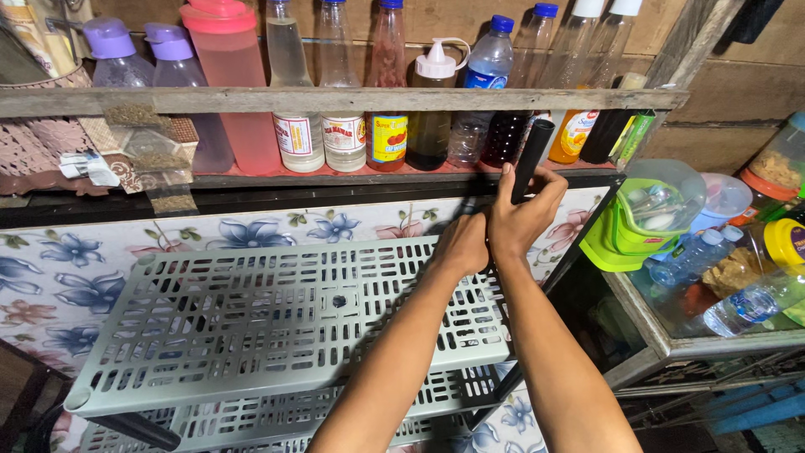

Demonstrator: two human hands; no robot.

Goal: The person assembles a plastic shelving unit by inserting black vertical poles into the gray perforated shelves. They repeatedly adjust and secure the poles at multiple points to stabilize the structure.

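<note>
A grey slotted plastic shelf panel (251, 319) lies tilted in front of me, with a second panel below it. At its far right corner stands a black tube (532, 158). My right hand (524, 210) is wrapped around the tube's lower part. My left hand (463, 243) is closed just beside it, pressed against the corner of the panel where the tube meets it; what it grips is hidden.
A wooden rack (335, 99) holds several bottles and jars along the back. A flower-patterned cloth (50, 277) covers the surface behind the shelf. At the right, a glass case (646, 323) carries a green container, tubs and water bottles.
</note>
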